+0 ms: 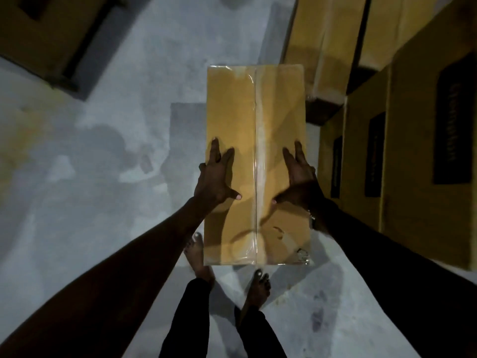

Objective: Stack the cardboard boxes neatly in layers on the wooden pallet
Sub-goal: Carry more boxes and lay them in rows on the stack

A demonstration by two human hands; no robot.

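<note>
A long brown cardboard box (pixel 255 120), sealed with clear tape down its middle seam, is held lengthwise in front of me above the floor. My left hand (pixel 218 177) grips its left edge, fingers spread on top. My right hand (pixel 296 177) grips its right edge the same way. More cardboard boxes (pixel 407 140) with dark printed labels stand stacked close on the right, and others (pixel 327 40) at the back right sit on a dark wooden pallet (pixel 322 112), its corner showing under them.
The grey concrete floor (pixel 103 177) is stained and spreads out to the left. Another box on a pallet (pixel 44 34) fills the top left corner. My bare feet (pixel 258 288) stand under the box's near end.
</note>
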